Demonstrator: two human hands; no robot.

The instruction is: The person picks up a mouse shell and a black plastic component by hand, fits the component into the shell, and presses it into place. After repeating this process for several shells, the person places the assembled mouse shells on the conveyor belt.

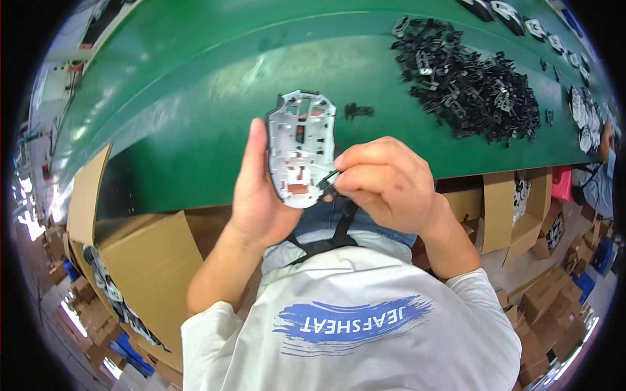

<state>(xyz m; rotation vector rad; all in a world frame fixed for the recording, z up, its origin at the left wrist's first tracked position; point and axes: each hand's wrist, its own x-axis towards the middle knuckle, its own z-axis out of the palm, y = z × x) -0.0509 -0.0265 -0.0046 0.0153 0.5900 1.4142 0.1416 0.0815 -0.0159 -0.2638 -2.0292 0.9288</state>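
Note:
My left hand [256, 189] is closed round the side of a computer mouse shell [301, 146], light grey inside with a dark rim, its hollow side facing up. Cut-outs and small posts show within it. Between the thumb and fingers of my right hand [385, 182] is a small black plastic clip [329, 179], held against the shell's lower right part. My fingers partly hide the clip, so I cannot tell whether it is seated. Another small black plastic part [358, 111] lies on the green table just right of the shell.
A large heap of black plastic parts [463, 81] covers the green table's [195, 117] right side. Mouse shells [585, 117] line its far right edge. Open cardboard boxes [150, 260] stand below, left and right, near a pink stool [562, 184] and another person [596, 186].

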